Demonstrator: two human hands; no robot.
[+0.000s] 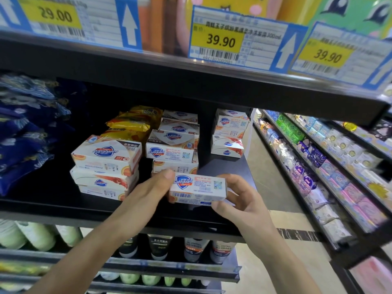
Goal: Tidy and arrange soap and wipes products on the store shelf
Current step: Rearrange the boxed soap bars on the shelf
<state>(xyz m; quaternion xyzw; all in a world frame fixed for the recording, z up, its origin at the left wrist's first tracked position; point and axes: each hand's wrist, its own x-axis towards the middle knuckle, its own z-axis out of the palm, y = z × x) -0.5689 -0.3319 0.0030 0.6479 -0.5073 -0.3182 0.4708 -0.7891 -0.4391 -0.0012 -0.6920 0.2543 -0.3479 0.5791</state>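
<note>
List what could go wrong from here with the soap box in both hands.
The left stack of white soap boxes sits skewed, so a nudge may topple it. The white Safeguard soap box, held between the left hand and right hand before the shelf edge, could drop.

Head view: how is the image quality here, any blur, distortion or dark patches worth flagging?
Head view: wide-angle bending bows the upper shelf edge; the held soap box between left hand and right hand is sharp; blue packs at left smear; the shelf recess is dark.

Bright even store light; edges warped, top labels blurred.
</note>
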